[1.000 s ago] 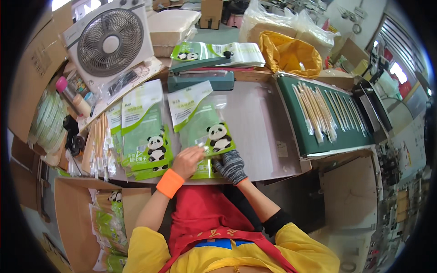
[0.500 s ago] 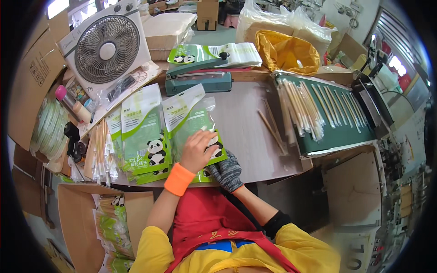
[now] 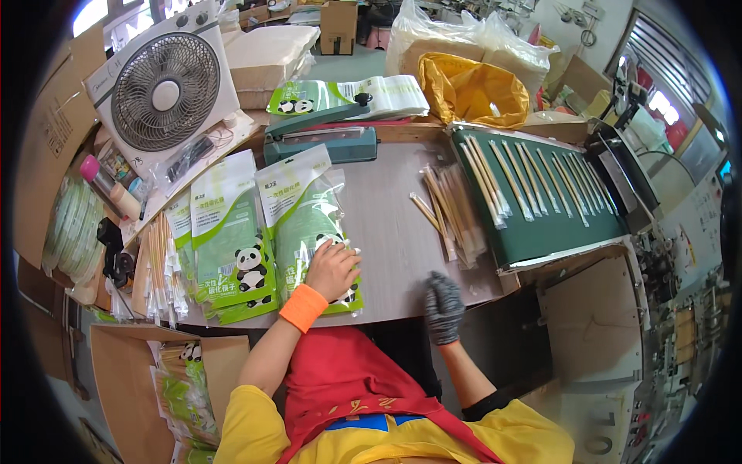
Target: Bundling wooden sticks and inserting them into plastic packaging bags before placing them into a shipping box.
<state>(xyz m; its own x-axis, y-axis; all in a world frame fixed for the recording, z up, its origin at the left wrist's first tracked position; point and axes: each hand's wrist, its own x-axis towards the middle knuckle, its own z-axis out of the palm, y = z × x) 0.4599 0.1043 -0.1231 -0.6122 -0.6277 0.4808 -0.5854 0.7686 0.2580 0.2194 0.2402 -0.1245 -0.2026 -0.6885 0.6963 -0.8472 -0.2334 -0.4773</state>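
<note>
My left fingers (image 3: 340, 260) are bare, with a wide, plain orange band (image 3: 304, 308) at the wrist. On my right I wear a knitted glove (image 3: 444, 309), mottled grey and black, and higher up a black cuff (image 3: 487, 404) beside the yellow sleeve. My shirt (image 3: 533, 435) is yellow; over it goes a red apron (image 3: 328, 371) with gold markings (image 3: 361, 407) and blue patches (image 3: 358, 423).

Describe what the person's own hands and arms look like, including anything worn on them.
The left hand is ungloved, with a wide orange fabric wristband at its wrist. The right hand wears a speckled grey-and-black knitted glove. Yellow cloth sleeves cover both upper arms, and a black fabric band shows at the lower edge of the right one.
</note>
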